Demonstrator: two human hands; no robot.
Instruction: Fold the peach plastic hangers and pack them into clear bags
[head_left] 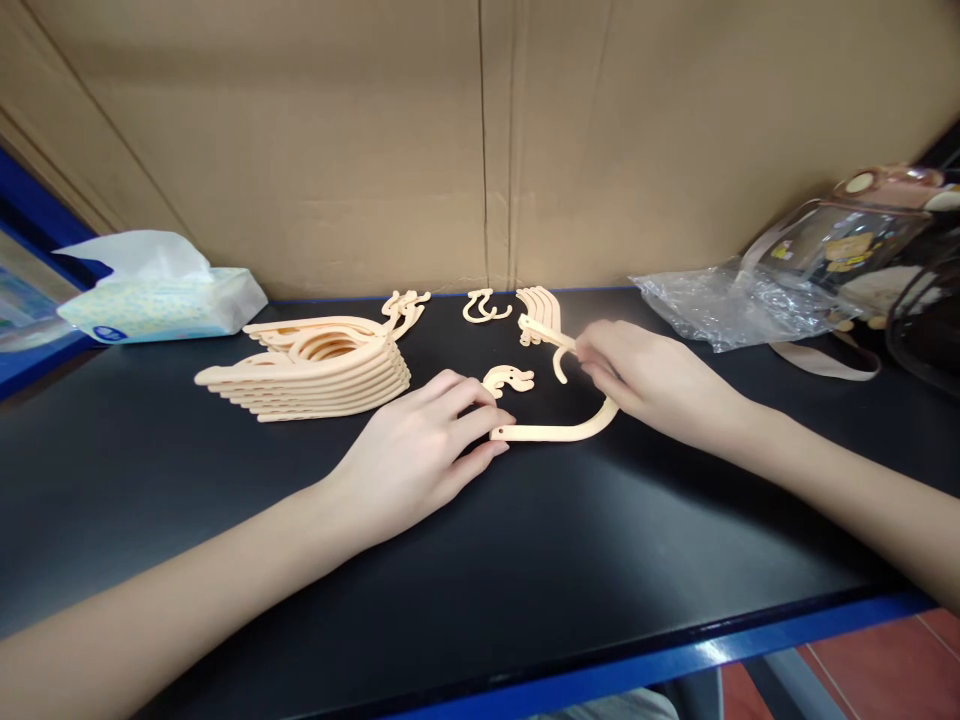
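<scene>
My left hand [427, 445] is closed, with thumb and index fingertip pinching the drilled end of a cream curved plastic hanger arm [559, 433]. That arm bends up at its other end to my right hand [645, 370], whose fingers are wrapped round cream hanger pieces. A straight piece with a hole in its end [546, 331] and a short curved tip [561, 366] stick out from the right fingers; how they join is hidden. Just beyond my left fingertips lies a small curved cream connector piece [514, 379], partly covered by that hand.
A neat stack of cream hangers [330, 385] lies at left, loose hooks [405, 308] behind it. More hooks [484, 305] and curved arms [541, 302] lie at the back. Tissue pack [165, 295] left; plastic bag [735, 300] and clear strapped bag [847, 240] right. Cardboard [337, 150] backs the black table [480, 570].
</scene>
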